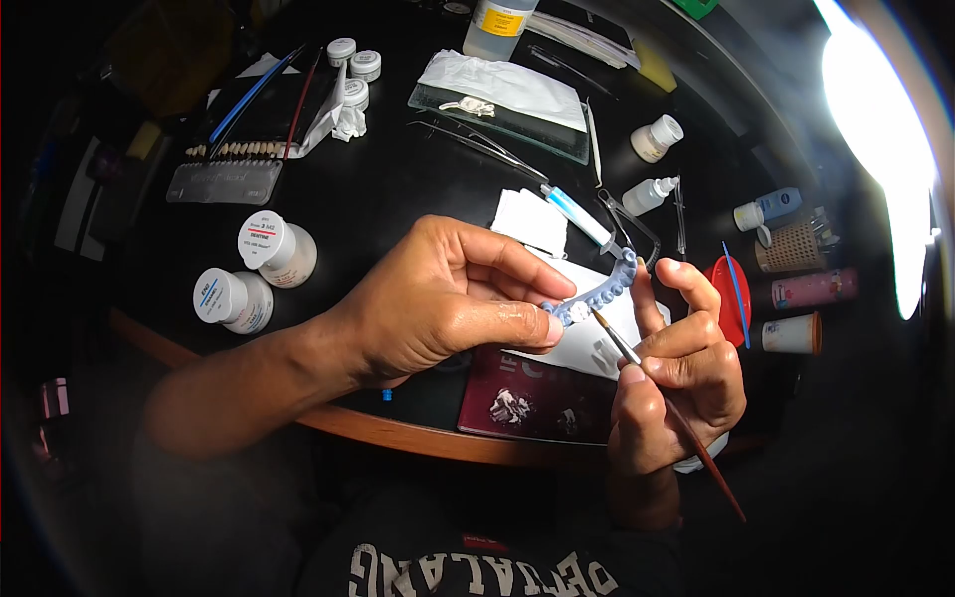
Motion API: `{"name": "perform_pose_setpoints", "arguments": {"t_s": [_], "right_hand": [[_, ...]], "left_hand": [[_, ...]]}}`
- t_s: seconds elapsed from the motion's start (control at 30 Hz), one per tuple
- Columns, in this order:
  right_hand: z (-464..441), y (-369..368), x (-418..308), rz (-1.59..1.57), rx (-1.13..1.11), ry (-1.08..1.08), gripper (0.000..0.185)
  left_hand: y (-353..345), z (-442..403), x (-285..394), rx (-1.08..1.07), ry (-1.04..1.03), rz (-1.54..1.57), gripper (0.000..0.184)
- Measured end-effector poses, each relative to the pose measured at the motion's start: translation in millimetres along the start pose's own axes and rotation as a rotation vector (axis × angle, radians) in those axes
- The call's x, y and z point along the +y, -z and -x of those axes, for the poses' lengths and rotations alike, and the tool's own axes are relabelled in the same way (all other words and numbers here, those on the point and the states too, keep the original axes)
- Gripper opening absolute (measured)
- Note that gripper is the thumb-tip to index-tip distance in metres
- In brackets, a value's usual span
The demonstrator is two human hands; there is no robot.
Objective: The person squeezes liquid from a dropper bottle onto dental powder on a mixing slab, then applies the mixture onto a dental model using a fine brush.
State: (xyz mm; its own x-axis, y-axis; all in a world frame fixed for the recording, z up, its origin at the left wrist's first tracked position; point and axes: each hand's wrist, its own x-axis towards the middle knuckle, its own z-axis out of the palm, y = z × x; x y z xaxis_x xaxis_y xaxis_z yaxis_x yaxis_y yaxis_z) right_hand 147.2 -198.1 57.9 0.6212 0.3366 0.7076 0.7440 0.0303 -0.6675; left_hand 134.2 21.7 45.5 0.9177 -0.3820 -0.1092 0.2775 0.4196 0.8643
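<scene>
My left hand (438, 303) pinches one end of a blue-grey dental arch model (609, 289) between thumb and fingers, holding it above the desk. A white tooth-shaped piece (580, 312) sits on the model near my left thumb. In my right hand (686, 388) is a thin paintbrush (693, 444) with a dark red handle, gripped between thumb and fingers. Its tip points up at the white piece; whether it touches, I cannot tell. A raised finger of the right hand is close to the model's far end. White paper (572, 348) lies beneath.
Dentine (288, 261) and enamel (247, 308) jars stand left, below a tooth shade guide (224, 183). A glass slab (557, 139) bears tissue and white paste. Behind the model lies a blue syringe (577, 214). A maroon booklet (482, 398) is near the desk edge; a bright lamp (875, 129) is at right.
</scene>
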Motion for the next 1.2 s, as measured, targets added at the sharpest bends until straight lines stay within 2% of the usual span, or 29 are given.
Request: {"name": "perform_pose_setpoints", "arguments": {"t_s": [0.57, 0.97, 1.2], "right_hand": [[0.3, -2.5, -1.8, -0.018, 0.011, -0.006, 0.019], [1.2, -0.3, -0.4, -0.172, 0.017, -0.066, 0.017], [1.7, -1.9, 0.2, -0.249, 0.058, -0.09, 0.015]], "left_hand": [[0.7, -0.6, -0.6, 0.006, -0.022, -0.052, 0.032], [0.2, -0.4, 0.1, -0.139, 0.032, -0.06, 0.066], [-2.0, 0.8, -2.0, -0.169, -0.024, -0.131, 0.073]]}}
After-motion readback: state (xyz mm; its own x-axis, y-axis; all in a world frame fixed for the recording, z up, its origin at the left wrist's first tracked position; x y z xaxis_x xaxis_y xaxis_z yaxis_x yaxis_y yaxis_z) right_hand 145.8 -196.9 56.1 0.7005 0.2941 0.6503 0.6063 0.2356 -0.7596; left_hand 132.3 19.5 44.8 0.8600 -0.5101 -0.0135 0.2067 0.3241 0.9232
